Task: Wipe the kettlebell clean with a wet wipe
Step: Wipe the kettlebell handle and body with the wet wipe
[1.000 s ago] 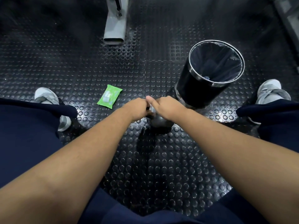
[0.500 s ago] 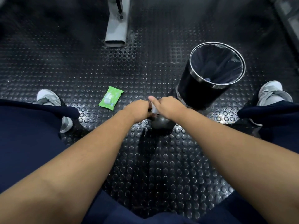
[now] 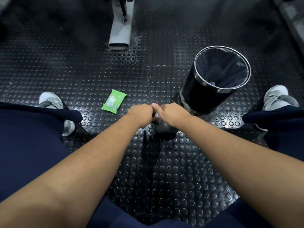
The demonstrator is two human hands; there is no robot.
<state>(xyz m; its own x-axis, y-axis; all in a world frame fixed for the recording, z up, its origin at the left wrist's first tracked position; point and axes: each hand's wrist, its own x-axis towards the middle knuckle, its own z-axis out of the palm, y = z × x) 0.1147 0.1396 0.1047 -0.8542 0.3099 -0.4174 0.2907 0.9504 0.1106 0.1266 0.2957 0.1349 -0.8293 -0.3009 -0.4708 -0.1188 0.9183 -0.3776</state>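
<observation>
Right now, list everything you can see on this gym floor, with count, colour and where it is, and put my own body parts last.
Dark rounded kettlebell: one, grey-black, on the floor under both hands, mostly hidden.
White wet wipe: one, a small bit showing between the hands.
Green plastic wipes pack: one, flat on the floor, left of the hands.
Black round waste bin: one, silver rim, dark liner, upright, right of and beyond the hands.
Grey metal equipment foot: one, top centre.
Black studded rubber floor: throughout.
Grey shoes: two, far left and far right.
Navy trouser legs: two, left and right.
Left hand: closed at the kettlebell's top.
Right hand: closed beside it, at the wipe.
</observation>
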